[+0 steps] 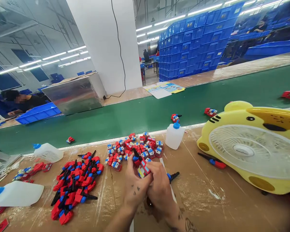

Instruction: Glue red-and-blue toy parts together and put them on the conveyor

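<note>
- Brown worktable [198,206] fills the foreground, its surface shiny and creased.
- Green belt [116,119] runs across the whole view, just beyond the worktable.
- White pillar [99,38] rises behind the belt, a thin black cord [119,42] hanging down its front.
- Blue crates [190,48] stand in a tall stack right of the pillar.
- Yellow fan [251,145] with an animal face leans over the right side of the worktable.
- Metal box [72,93] sits beyond the belt at left; beside it a co-worker [33,102] is seated behind a blue tray [40,112].
- Red, black and blue parts [78,180] lie in a jumbled heap left of the hands.
- Red, white and blue blocks [149,151] form a second heap, just beyond the fingers.
- Left hand [135,183] and right hand [160,180] meet near the centre, both closed narrowly around one toy piece (the right covers part of it).
- Three pale bottles with blue caps stand or lie about: one upright [174,137] beside the block heap, two tipped over at left.
- Toy piece [143,169] sits tilted between the two hands above the worktable, its black end pointing up and left.
</note>
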